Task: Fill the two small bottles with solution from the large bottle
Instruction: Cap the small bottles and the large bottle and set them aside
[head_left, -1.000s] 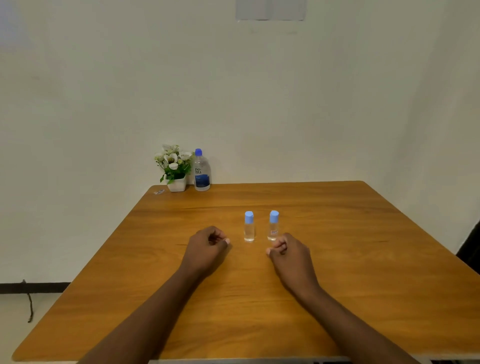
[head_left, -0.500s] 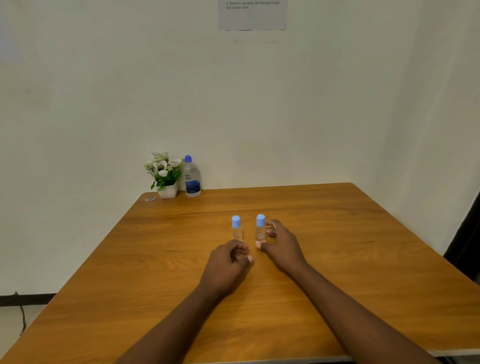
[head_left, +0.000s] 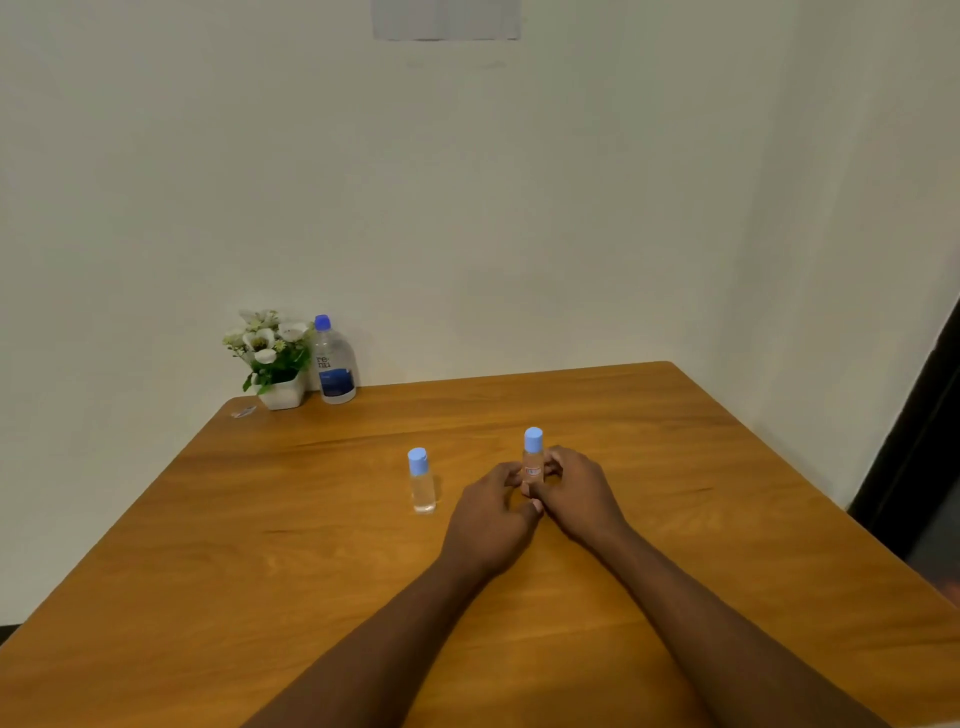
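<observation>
Two small clear bottles with light blue caps are on the wooden table (head_left: 727, 493). The left small bottle (head_left: 421, 480) stands alone and upright, capped. The right small bottle (head_left: 533, 457) is held upright by both hands: my right hand (head_left: 576, 491) wraps its body from the right, and my left hand (head_left: 493, 519) touches its lower part from the left. Its base is hidden by my fingers. The large clear bottle (head_left: 334, 364), with a blue cap and blue label, stands at the table's far left corner by the wall.
A white pot of white flowers (head_left: 272, 356) stands just left of the large bottle. A small clear scrap (head_left: 243, 412) lies at the far left corner. A paper sheet (head_left: 447, 21) hangs on the wall. A dark doorway (head_left: 919, 441) is at right.
My right hand has closed around the right small bottle and shifted it away from the left one. My left hand moved right, past the left bottle, to join it.
</observation>
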